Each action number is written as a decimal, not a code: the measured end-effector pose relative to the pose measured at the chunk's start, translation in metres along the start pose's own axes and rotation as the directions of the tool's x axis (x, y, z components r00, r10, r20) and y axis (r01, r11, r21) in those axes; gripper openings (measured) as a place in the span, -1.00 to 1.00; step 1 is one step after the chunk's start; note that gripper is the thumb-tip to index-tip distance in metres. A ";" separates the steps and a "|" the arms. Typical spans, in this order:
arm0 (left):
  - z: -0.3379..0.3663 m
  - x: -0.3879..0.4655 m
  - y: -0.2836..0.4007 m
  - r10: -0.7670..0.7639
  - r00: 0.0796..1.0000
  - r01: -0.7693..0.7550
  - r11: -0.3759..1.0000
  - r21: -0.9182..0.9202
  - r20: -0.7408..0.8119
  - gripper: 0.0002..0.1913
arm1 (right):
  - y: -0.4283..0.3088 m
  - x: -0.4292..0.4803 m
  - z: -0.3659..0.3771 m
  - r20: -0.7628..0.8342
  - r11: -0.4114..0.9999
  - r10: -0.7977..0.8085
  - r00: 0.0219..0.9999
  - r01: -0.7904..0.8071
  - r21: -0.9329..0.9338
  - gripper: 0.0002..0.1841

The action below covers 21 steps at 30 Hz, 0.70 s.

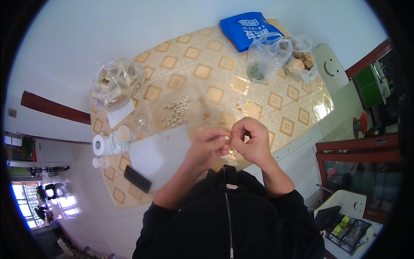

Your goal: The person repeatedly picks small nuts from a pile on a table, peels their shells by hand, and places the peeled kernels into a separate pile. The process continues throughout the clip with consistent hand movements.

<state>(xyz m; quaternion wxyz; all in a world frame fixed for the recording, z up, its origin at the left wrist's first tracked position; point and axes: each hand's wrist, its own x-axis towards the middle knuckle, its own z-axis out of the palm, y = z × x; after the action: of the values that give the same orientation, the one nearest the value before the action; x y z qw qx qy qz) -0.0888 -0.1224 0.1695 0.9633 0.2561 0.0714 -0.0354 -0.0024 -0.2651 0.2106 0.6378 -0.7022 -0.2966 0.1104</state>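
Note:
Between the thumb and fingers of my left hand is a small pale peeled kernel, apparently a peanut. My right hand is right beside it, thumb and forefinger pinched together. Brown bits show between the two hands, but I cannot tell whether the right fingertips grip any. Farther off, a heap of similar pale kernels lies in a shallow, clear plastic tray. Several reddish-brown pieces sit at the tray's right side. Loose brown flakes are scattered on the patterned tablecloth.
A white sheet and black phone lie at left. Paper cups, a tissue roll and a filled plastic bag stand nearby. A blue bag and clear produce bags occupy the far right.

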 end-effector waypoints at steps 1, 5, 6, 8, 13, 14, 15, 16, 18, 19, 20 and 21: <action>-0.001 0.000 -0.001 -0.013 1.000 0.014 0.999 -0.052 0.015 -0.83 | 0.001 0.001 0.001 -0.031 1.000 0.009 0.999 -0.009 -0.002 -0.86; -0.005 0.002 -0.002 -0.018 0.998 0.013 0.997 -0.072 -0.057 -0.86 | 0.002 0.002 -0.002 0.024 0.961 -0.230 0.973 0.231 -0.154 -0.86; -0.005 0.002 -0.001 -0.016 0.998 0.013 0.998 -0.063 -0.053 -0.85 | 0.001 0.002 -0.002 0.027 0.961 -0.239 0.971 0.240 -0.135 -0.86; -0.004 0.003 0.000 -0.006 0.998 0.002 0.999 -0.049 -0.064 -0.84 | 0.001 0.003 0.000 0.039 0.965 -0.244 0.969 0.247 -0.091 -0.86; 0.002 0.001 -0.003 0.098 0.985 -0.084 0.991 0.104 -0.140 -0.84 | -0.003 0.004 0.002 0.012 0.962 -0.218 0.976 0.217 -0.165 -0.88; 0.001 0.001 -0.003 0.109 0.987 -0.095 0.989 0.112 -0.122 -0.84 | -0.003 0.005 0.002 0.010 0.955 -0.228 0.974 0.226 -0.191 -0.88; 0.001 0.001 -0.002 0.119 0.987 -0.107 0.987 0.119 -0.104 -0.84 | -0.004 0.005 0.002 0.020 0.953 -0.241 0.970 0.240 -0.185 -0.88; 0.000 0.002 -0.002 0.135 0.988 -0.126 0.986 0.112 -0.074 -0.85 | -0.004 0.005 0.002 0.028 0.950 -0.252 0.967 0.253 -0.185 -0.88; -0.002 0.002 -0.001 0.105 0.990 -0.097 0.992 0.087 -0.097 -0.85 | -0.004 0.007 0.002 0.036 0.946 -0.271 0.962 0.273 -0.174 -0.88; -0.003 0.002 -0.001 0.101 0.991 -0.096 0.994 0.056 -0.085 -0.85 | -0.004 0.007 0.003 0.036 0.946 -0.277 0.960 0.280 -0.164 -0.88; -0.004 0.002 -0.001 0.083 0.993 -0.079 0.996 0.042 -0.087 -0.84 | -0.004 0.008 0.003 0.038 0.949 -0.275 0.961 0.278 -0.151 -0.88; -0.004 0.002 -0.001 0.074 0.995 -0.073 0.997 0.017 -0.072 -0.84 | -0.004 0.009 0.004 0.037 0.948 -0.275 0.961 0.278 -0.153 -0.88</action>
<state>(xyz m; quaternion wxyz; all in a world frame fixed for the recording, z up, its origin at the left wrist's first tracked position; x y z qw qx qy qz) -0.0873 -0.1215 0.1647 0.9589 0.2667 0.0964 0.0089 0.0011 -0.2570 0.2156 0.5874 -0.7008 -0.4048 0.0018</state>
